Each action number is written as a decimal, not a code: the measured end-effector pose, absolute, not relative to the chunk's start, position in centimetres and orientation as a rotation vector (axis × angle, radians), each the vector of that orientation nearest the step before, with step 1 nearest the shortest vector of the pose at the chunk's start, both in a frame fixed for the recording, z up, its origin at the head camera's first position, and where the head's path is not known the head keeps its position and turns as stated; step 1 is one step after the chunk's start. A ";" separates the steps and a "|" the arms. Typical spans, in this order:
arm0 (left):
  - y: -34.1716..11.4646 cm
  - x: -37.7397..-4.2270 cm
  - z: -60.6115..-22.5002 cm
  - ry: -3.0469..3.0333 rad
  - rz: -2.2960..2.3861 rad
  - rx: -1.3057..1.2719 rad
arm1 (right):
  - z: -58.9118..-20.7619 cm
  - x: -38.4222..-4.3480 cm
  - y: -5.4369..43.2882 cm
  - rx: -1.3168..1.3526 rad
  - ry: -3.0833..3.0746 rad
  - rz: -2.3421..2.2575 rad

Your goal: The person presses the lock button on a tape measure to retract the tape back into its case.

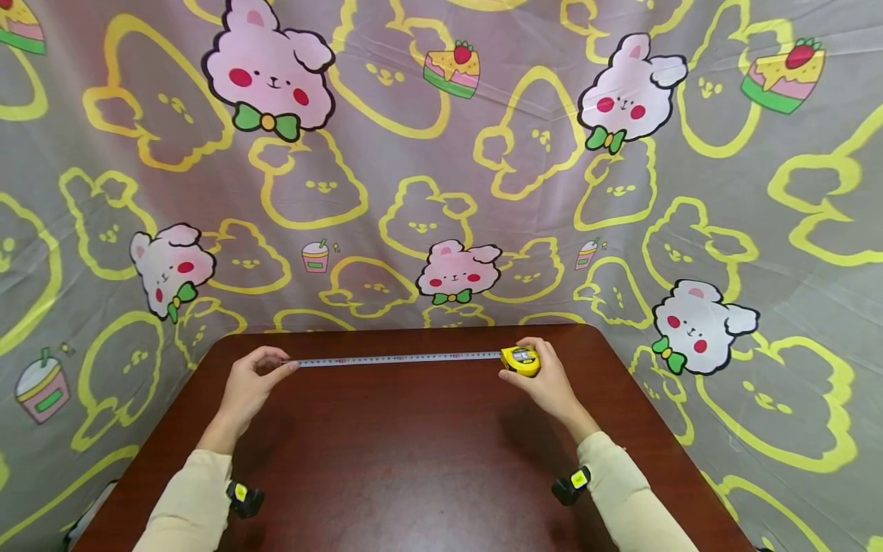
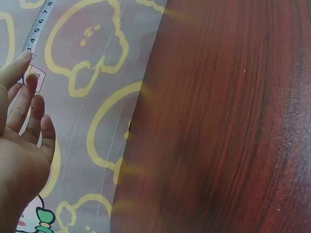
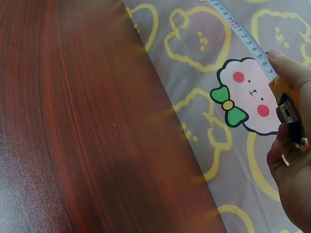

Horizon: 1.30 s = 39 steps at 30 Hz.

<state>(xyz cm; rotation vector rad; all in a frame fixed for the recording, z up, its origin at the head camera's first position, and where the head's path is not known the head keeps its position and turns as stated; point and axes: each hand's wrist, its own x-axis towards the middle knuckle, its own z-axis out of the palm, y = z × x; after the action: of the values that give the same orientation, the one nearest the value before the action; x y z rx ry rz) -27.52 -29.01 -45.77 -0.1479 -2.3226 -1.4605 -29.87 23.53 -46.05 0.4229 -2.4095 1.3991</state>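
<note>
A yellow tape measure [image 1: 520, 360] is held in my right hand [image 1: 549, 383], thumb and fingers around its case. Its white blade [image 1: 400, 359] runs out to the left, straight and nearly level above the table. At the blade's far end my left hand [image 1: 247, 387] pinches the tip between thumb and fingers. In the left wrist view the left hand [image 2: 26, 121] holds the blade near its low numbers, the other fingers loosely bent. The right wrist view shows the yellow case [image 3: 286, 107] in the right hand [image 3: 296, 179], with the blade [image 3: 248, 41] coming out past the thumb.
Below the hands lies a dark red-brown wooden table [image 1: 393, 452] with rounded far corners. A grey curtain [image 1: 386, 169] with rabbit and yellow outline prints hangs behind it and along both sides. A black wrist camera [image 1: 244, 498] sits at the left sleeve, another camera [image 1: 571, 486] at the right.
</note>
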 end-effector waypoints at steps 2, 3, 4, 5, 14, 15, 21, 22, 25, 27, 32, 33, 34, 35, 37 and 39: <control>-28.8 -27.5 -45.7 -2.328 -1.463 -0.156 | -46.1 -29.9 23.4 0.419 -2.415 1.409; -28.5 -27.2 -45.3 -2.335 -1.454 -0.162 | -46.1 -29.9 23.4 0.419 -2.418 1.414; -28.2 -26.9 -44.9 -2.338 -1.452 -0.168 | -46.1 -29.9 23.3 0.419 -2.420 1.418; -27.9 -26.5 -44.4 -2.340 -1.452 -0.175 | -46.1 -29.9 23.2 0.419 -2.420 1.420; -26.4 -25.0 -42.6 -2.347 -1.444 -0.207 | -46.3 -29.8 22.7 0.425 -2.417 1.431; -26.3 -25.0 -42.5 -2.351 -1.435 -0.209 | -46.3 -29.8 22.7 0.426 -2.419 1.434; -26.7 -26.1 -43.8 -2.351 -1.419 -0.212 | -46.2 -29.8 22.4 0.437 -2.418 1.441; -26.9 -26.4 -44.2 -2.347 -1.422 -0.210 | -46.2 -29.8 22.4 0.437 -2.415 1.441; -27.4 -27.3 -45.3 -2.337 -1.435 -0.195 | -46.3 -29.9 22.2 0.434 -2.415 1.440; -27.5 -27.6 -45.8 -2.333 -1.442 -0.193 | -46.4 -29.9 22.0 0.438 -2.415 1.450; -27.3 -27.8 -46.3 -2.327 -1.467 -0.216 | -46.5 -29.8 21.7 0.447 -2.421 1.473; -27.2 -27.8 -46.3 -2.328 -1.468 -0.220 | -46.6 -29.8 21.7 0.446 -2.421 1.475; -27.1 -27.9 -46.4 -2.330 -1.466 -0.223 | -46.6 -29.9 21.6 0.449 -2.423 1.476; -27.1 -27.9 -46.4 -2.332 -1.460 -0.225 | -46.6 -29.9 21.6 0.449 -2.424 1.478; -26.9 -28.0 -46.4 -2.336 -1.455 -0.226 | -46.6 -29.9 21.4 0.451 -2.425 1.481; -26.9 -28.0 -46.4 -2.334 -1.451 -0.217 | -46.6 -30.0 21.2 0.453 -2.430 1.483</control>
<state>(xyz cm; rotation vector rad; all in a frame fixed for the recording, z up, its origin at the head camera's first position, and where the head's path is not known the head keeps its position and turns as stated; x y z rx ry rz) -28.00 -26.87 -46.39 -0.2170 -2.3345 -1.4513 -30.01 21.17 -46.57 0.4533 -2.4299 1.4833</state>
